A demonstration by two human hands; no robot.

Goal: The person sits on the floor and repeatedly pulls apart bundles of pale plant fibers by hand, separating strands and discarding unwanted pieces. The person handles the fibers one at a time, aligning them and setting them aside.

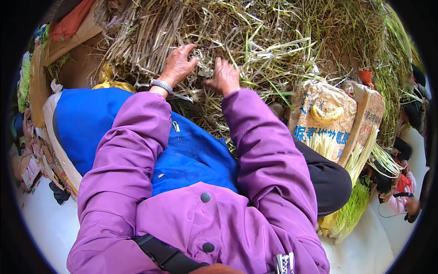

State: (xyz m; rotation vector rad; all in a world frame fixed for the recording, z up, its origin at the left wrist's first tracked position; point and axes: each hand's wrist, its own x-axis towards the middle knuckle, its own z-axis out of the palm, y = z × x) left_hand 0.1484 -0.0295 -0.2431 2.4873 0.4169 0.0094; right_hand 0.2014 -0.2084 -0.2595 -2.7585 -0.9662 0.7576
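Note:
Both my hands reach forward over a heap of loose dry and green plant stalks (270, 51). My left hand (178, 65), with a metal band at the wrist, has its thumb and fingers apart and nothing visible between them. To its right, my right hand (226, 76) is spread, palm down, close above or on the stalks; contact cannot be told. Pale, stringy plant scraps (204, 65) lie between the two hands. A bundle of straight brown stalks (154, 37) lies just beyond my left hand. Blue cloth (191, 147) covers my lap beneath my forearms.
At the right, a printed sack (299, 118) bears a banana (326, 114) and pale stems (321, 145). More green stems (352, 209) lie beside my knee. People (403, 185) sit at the far right. Cardboard (37, 85) and a red cloth (70, 22) are at the left.

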